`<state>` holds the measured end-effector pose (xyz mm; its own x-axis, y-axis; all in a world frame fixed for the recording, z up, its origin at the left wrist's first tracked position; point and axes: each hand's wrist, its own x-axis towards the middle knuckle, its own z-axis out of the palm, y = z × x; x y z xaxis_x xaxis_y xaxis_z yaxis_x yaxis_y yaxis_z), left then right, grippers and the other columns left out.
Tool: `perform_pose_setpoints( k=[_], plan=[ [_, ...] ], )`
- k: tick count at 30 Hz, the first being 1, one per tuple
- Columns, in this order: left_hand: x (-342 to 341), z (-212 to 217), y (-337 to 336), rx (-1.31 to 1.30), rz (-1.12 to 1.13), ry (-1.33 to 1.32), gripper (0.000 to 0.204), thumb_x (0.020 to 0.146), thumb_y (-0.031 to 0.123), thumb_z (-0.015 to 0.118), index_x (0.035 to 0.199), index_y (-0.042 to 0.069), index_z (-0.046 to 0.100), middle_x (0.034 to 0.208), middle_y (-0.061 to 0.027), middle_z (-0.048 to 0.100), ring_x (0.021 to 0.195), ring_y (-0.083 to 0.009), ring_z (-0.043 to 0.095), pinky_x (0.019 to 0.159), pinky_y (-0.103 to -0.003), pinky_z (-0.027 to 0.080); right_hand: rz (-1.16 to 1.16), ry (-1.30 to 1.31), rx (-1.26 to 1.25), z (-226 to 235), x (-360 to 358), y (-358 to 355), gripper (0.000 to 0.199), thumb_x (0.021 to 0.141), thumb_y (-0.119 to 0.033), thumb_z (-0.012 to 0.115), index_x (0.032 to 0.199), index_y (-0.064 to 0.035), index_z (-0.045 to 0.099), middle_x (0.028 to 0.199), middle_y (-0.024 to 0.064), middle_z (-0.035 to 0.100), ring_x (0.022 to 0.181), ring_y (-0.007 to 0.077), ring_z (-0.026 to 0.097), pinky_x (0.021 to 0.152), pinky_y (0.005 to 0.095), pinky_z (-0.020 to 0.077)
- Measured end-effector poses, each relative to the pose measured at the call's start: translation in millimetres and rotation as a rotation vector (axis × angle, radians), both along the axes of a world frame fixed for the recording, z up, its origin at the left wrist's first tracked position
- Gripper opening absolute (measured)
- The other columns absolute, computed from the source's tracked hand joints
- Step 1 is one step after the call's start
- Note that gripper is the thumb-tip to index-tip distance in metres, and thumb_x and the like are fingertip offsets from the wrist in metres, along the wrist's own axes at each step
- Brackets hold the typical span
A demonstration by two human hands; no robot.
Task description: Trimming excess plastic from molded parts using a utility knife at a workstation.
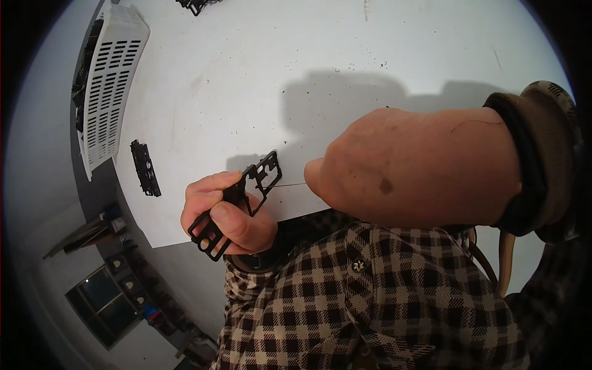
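Observation:
My left hand [225,216] is closed round a black plastic frame [269,172] with several rectangular openings. The frame slants up to the right, just over the table's near edge, and the thumb presses on its near face. To its right is my right hand [382,166], its back turned up and its fingers curled in, mostly hidden. A thin dark rod [290,185] runs from its fingertips to the frame's right end. The rod's other end is hidden in the fist, so its kind cannot be made out.
On the white table [203,111], another black plastic part [145,168] lies at the left. A white slotted basket [114,86] with black parts stands at the far left. More black parts [196,6] lie at the far edge. Small dark scraps [337,70] are scattered about.

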<state>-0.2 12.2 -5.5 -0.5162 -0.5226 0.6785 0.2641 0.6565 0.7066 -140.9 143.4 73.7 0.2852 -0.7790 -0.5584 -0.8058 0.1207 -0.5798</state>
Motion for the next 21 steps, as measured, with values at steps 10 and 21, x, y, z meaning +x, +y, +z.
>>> perform_pose_setpoints(
  k=[10,21],
  plan=[
    [-1.8,3.5,-2.3,0.066,-0.053,-0.088,0.029,0.086,0.029,0.049,0.086,0.002,0.042,0.074,-0.0134,0.053,0.056,-0.0130,0.046,0.050,-0.023,0.039,-0.119,0.003,-0.224,-12.8,7.8,13.8,0.007,0.076,-0.002,0.053,0.077,0.0032,0.049,0.058,0.0108,0.054,0.056,0.0247,0.057,0.050,0.0327,0.0464],
    [5.5,0.9,-2.1,0.028,-0.054,0.002,0.028,0.086,0.028,0.048,0.083,0.001,0.042,0.073,-0.0140,0.053,0.056,-0.0132,0.048,0.051,-0.024,0.040,-0.219,-0.208,-0.424,-42.0,5.0,23.0,0.005,0.076,-0.001,0.052,0.078,0.0037,0.050,0.065,0.0149,0.056,0.062,0.0261,0.059,0.057,0.0332,0.0479]
  ],
)
